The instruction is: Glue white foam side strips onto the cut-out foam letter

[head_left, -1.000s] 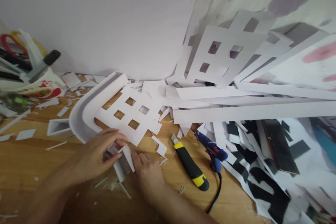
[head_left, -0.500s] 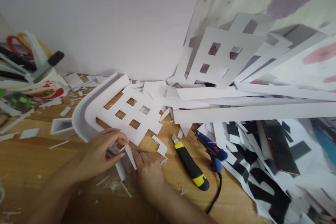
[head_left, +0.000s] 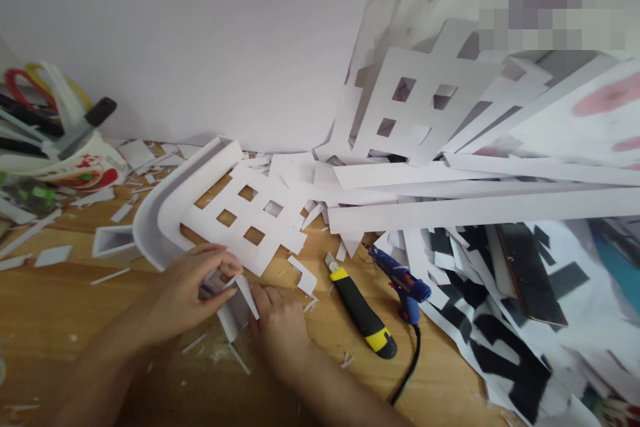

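Observation:
My left hand [head_left: 195,287] pinches the top of a small bent white strip [head_left: 247,297] between thumb and fingers. Curled against the strip's right side is my right hand [head_left: 281,327], its fingertips partly hidden. Below the strip, a white walled piece [head_left: 231,320] sits on the wooden table, and my left hand hides part of it. Just beyond my left hand stands a curved white piece with raised walls [head_left: 150,217]. A flat white cutout with square holes [head_left: 237,223] lies beside that curve.
To the right lie a black and yellow utility knife [head_left: 361,310] and a blue glue gun [head_left: 400,273] with its cord. Long white strips [head_left: 450,210] stretch rightward. A phone [head_left: 533,273] rests on printed sheets. A tool-filled paper container [head_left: 95,163] stands left. White scraps litter the wooden table [head_left: 165,373].
The view has shifted slightly, moving the surroundings a little left and up. Both hands keep nearly the same hold on the white strip.

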`<state>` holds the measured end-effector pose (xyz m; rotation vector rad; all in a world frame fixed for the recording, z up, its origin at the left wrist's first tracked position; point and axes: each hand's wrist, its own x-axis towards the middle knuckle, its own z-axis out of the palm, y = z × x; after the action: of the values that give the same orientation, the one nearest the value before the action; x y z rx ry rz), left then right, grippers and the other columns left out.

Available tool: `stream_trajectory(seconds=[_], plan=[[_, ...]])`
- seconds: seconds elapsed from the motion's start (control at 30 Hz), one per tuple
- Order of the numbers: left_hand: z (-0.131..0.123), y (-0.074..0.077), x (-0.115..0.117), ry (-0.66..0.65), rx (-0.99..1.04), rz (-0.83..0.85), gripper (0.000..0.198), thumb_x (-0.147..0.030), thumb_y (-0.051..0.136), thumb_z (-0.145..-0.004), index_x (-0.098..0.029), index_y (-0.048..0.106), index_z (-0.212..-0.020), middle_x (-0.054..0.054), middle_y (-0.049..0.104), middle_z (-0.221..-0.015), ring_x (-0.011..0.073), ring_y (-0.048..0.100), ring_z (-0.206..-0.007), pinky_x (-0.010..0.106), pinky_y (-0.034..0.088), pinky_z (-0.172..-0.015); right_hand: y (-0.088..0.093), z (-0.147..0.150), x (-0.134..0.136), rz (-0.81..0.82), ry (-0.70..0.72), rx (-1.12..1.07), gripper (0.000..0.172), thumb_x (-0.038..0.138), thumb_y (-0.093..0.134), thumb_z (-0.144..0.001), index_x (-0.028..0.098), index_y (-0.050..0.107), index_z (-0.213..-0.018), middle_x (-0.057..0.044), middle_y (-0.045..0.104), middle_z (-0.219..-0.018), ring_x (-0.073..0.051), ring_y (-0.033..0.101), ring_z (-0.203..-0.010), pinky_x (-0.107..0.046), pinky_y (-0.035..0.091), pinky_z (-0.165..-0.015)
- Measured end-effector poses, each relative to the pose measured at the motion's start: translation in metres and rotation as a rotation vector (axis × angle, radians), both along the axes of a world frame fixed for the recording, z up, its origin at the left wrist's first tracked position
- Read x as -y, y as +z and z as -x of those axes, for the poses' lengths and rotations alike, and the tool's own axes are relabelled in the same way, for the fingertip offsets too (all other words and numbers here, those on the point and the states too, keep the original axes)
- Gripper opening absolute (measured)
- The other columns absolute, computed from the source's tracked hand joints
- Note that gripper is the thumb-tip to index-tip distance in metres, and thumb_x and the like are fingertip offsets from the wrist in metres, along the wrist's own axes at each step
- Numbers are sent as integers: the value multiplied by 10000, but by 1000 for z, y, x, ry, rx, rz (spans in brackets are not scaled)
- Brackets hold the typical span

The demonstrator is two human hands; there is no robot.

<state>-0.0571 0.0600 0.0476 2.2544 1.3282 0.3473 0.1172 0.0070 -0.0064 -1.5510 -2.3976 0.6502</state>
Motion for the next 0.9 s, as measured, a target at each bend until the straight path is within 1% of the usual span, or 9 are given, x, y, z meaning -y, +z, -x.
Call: stream_trajectory(seconds=[0.13,0.23,0.37,0.53,0.67,0.77,0.9], plan=[[-1,0,0,9,9,-17,121,-295,523,-754,-223,544,-849,19,632,-871,190,566,-885,295,461,-768,1,0,0,-10,-17,-1,231,128,569,-755,140,584,-985,-54,663,-818,-195,618,-743,-281,462,-613],[-1,1,1,-7,2,-28,118,-259,512,-751,-222,541,-859,20,629,-870,191,562,-890,301,458,-777,0,1,1,-26,-21,6,216,132,568,-765,141,585,-980,-57,665,-825,-192,619,-748,-279,465,-620],[-1,2,2,-20,-4,-22,132,-223,487,-752,-220,532,-876,26,625,-892,182,566,-881,295,461,-773,1,2,0,-38,-22,7,254,126,555,-777,136,569,-1031,-59,672,-846,-185,627,-758,-281,475,-626],[-2,2,2,15,36,-39,109,-250,491,-767,-215,533,-861,18,631,-868,167,580,-841,270,470,-741,2,2,0,-17,-39,18,201,109,554,-764,148,586,-959,-53,673,-827,-185,631,-750,-274,472,-626],[-5,5,1,27,35,-34,81,-267,500,-760,-212,536,-807,14,635,-826,162,585,-797,262,473,-708,1,1,0,-17,-31,-2,248,110,553,-739,147,577,-982,-63,673,-861,-182,628,-779,-271,468,-653],[-7,5,2,31,34,-39,86,-270,500,-756,-208,539,-802,18,637,-830,162,583,-797,264,471,-708,0,1,-1,-8,-28,-1,292,112,553,-722,140,570,-1012,-70,672,-889,-191,625,-803,-277,469,-664],[-7,5,4,39,25,-63,96,-262,491,-755,-206,544,-813,28,641,-849,173,581,-836,277,471,-734,1,1,-1,-23,-21,2,277,117,546,-737,134,580,-1011,-68,669,-861,-200,624,-792,-282,472,-665]])
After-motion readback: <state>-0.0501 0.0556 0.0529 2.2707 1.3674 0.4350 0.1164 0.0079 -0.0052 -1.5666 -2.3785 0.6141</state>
